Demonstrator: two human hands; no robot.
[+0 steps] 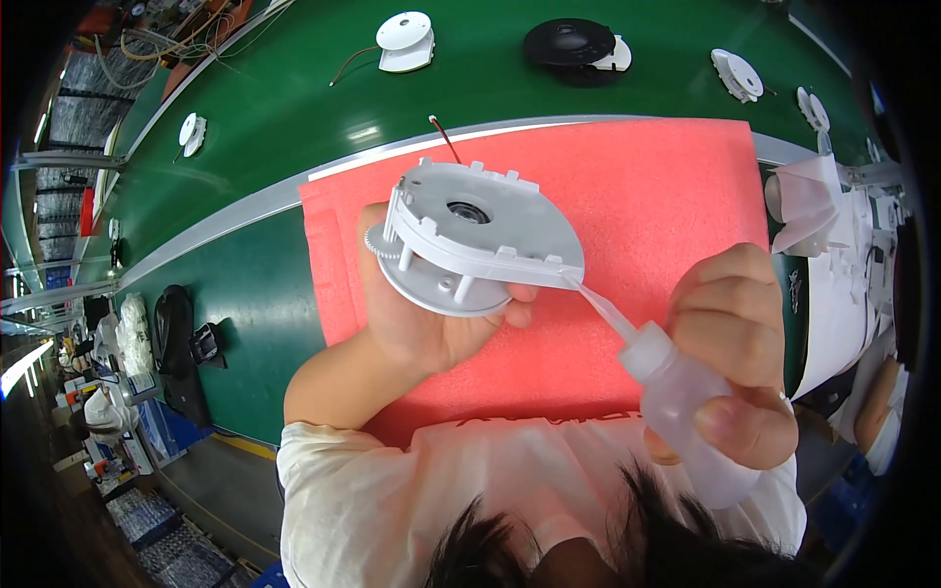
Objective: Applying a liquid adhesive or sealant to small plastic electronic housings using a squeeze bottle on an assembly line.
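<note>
My left hand grips a white plastic housing from below, its fingers curled under the lower disc. The housing has a flat notched top plate with a round dark-centred hole, a small toothed gear on its left side and a red wire at the back. My right hand is closed around a translucent squeeze bottle. The bottle tilts up to the left, and its thin nozzle tip meets or nearly meets the right edge of the housing. Whether any liquid comes out cannot be seen.
A pink foam mat lies beneath my hands. Beyond it, a green conveyor belt carries several white housings and a black round part. White paper hangs at the right; a black device lies at the left.
</note>
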